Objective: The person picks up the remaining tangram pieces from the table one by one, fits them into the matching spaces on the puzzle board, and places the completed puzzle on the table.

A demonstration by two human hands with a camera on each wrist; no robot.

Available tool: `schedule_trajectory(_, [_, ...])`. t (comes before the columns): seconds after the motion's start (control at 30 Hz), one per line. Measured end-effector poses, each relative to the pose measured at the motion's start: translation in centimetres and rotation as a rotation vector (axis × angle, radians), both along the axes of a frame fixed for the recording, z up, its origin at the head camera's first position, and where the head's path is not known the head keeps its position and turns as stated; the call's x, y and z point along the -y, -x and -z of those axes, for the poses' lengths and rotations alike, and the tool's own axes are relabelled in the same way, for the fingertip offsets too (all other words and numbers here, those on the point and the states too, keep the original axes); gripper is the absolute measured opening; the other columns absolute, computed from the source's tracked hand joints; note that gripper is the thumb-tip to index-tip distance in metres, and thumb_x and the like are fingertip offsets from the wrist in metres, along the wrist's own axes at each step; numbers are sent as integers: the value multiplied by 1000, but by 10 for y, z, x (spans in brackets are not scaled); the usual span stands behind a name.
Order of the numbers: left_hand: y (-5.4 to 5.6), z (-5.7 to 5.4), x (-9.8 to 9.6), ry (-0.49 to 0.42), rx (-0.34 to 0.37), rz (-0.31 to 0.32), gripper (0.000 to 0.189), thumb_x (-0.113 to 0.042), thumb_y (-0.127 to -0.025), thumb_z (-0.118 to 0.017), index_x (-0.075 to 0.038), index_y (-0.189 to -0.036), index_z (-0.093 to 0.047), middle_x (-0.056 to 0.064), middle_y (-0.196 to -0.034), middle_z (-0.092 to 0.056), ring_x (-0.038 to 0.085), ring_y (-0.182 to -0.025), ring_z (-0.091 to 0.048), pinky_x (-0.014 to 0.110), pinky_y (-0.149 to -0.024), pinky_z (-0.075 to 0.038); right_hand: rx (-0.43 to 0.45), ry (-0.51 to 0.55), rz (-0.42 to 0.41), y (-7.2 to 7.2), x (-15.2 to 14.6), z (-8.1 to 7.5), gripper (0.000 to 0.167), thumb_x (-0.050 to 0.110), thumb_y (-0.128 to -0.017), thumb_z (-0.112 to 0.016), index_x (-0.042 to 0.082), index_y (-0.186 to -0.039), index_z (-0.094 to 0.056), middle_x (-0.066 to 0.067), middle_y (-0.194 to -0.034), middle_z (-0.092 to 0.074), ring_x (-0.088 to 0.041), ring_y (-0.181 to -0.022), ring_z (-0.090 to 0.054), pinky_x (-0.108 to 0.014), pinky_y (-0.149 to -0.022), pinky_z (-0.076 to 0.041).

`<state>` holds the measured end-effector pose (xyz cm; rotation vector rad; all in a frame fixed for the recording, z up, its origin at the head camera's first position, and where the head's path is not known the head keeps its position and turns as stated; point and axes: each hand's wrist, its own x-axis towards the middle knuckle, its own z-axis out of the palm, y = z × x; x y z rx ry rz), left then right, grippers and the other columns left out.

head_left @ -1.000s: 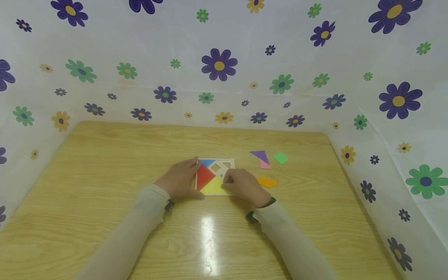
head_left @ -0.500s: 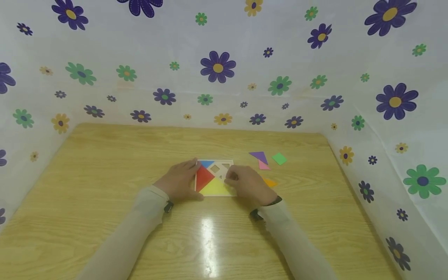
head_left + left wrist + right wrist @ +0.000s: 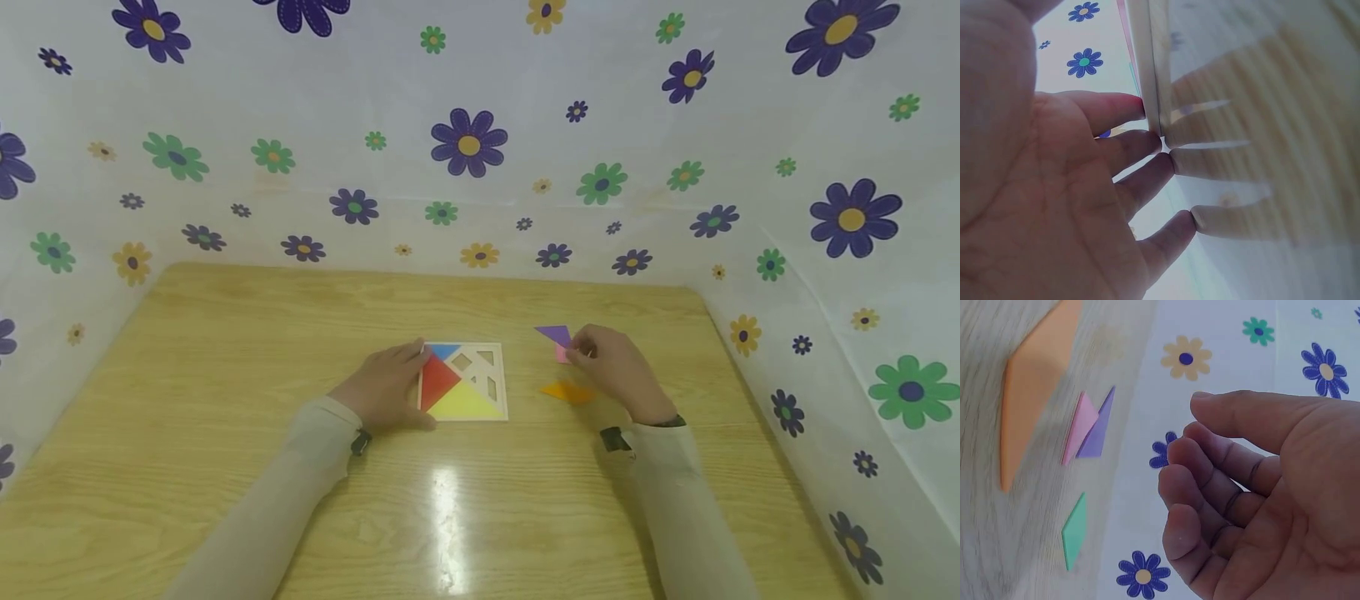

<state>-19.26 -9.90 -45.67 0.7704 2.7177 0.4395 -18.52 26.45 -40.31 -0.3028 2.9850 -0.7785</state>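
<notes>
A tangram tray (image 3: pixel 503 379) lies mid-table in the head view, with red (image 3: pixel 438 379), blue (image 3: pixel 446 350) and yellow (image 3: pixel 467 402) pieces in it and bare recesses on its right. My left hand (image 3: pixel 384 389) rests at the tray's left side; in the left wrist view its fingertips touch the tray edge and tabletop. Right of the tray, my right hand (image 3: pixel 617 367) hovers beside a purple triangle (image 3: pixel 556 333) and a pink triangle (image 3: pixel 561 354), fingers loosely bent. Nothing shows between them in the right wrist view. The green piece (image 3: pixel 1074 532) is hidden by this hand in the head view.
An orange piece (image 3: pixel 567 392) lies nearer me, between the tray and my right wrist. The wooden table (image 3: pixel 262 325) is bordered at the back and sides by a white flowered sheet (image 3: pixel 510 167).
My right hand has left the tray's right side and moved right to the loose pieces, uncovering the tray's recesses. My left hand has stayed at the tray.
</notes>
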Motion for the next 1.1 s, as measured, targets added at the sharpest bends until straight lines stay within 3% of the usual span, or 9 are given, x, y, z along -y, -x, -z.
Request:
schedule_trajectory(0.2, [0, 0, 1, -5, 13, -4, 115, -64, -78, -81, -6, -163, -29, 13, -171, -21, 35, -157, -24, 52, -126, -23, 4, -68, 35, 1, -6, 0, 18, 19, -101, -66, 2, -106, -69, -12, -99, -70, -28, -89, -63, -46, -80, -55])
schedule_trajectory(0.7, [-1, -3, 0, 10, 23, 0, 114, -62, -80, -80, -7, -164, -27, 12, -172, -19, 34, -157, -21, 52, -127, -21, 126, -157, 51, 2, -1, 5, 21, 21, -101, -67, 2, -110, -69, -15, -104, -69, -30, -93, -62, -47, -84, -55])
schedule_trajectory(1.1, [-2, -6, 1, -8, 27, 11, 113, -58, -80, -82, -4, -163, -28, 15, -171, -19, 36, -157, -21, 54, -126, -22, 182, -140, -11, 2, 0, 12, 20, 19, -98, -65, 1, -107, -67, -13, -108, -70, -29, -97, -64, -50, -91, -54])
